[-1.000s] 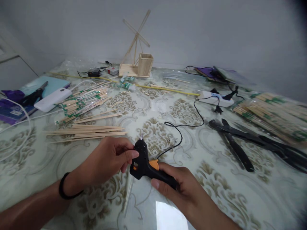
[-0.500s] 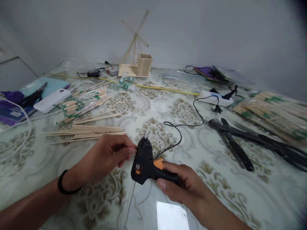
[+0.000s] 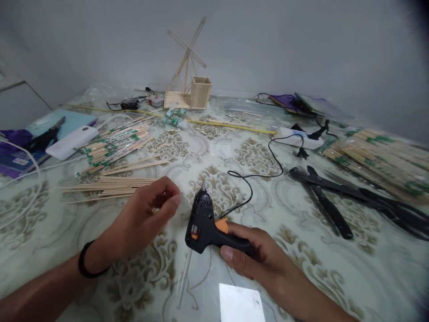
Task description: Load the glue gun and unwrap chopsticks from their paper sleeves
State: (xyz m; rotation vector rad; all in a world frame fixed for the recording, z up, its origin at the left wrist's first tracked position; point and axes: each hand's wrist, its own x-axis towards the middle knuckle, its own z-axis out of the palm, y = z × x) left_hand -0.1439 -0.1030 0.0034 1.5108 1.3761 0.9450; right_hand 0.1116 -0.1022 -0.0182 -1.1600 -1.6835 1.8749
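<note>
My right hand grips the handle of a black glue gun with an orange trigger. Its metal nozzle points away from me, and a translucent glue stick sticks out of its back end. Just left of the gun, apart from it, is my left hand, a black band around its wrist. Thumb and fingertips are pressed together there; anything between them is too small to make out. Beyond that hand lies a pile of thin wooden sticks, partly hidden by it.
At the back stands a stick-built windmill model with a square wooden box. Bagged sticks lie left, more packs right. The gun's cord runs towards a power strip. Large black-handled cutters lie at right.
My left hand has drawn back from the glue gun's side, leftward and slightly away from me. The gun, still in my right hand, has barely shifted.
</note>
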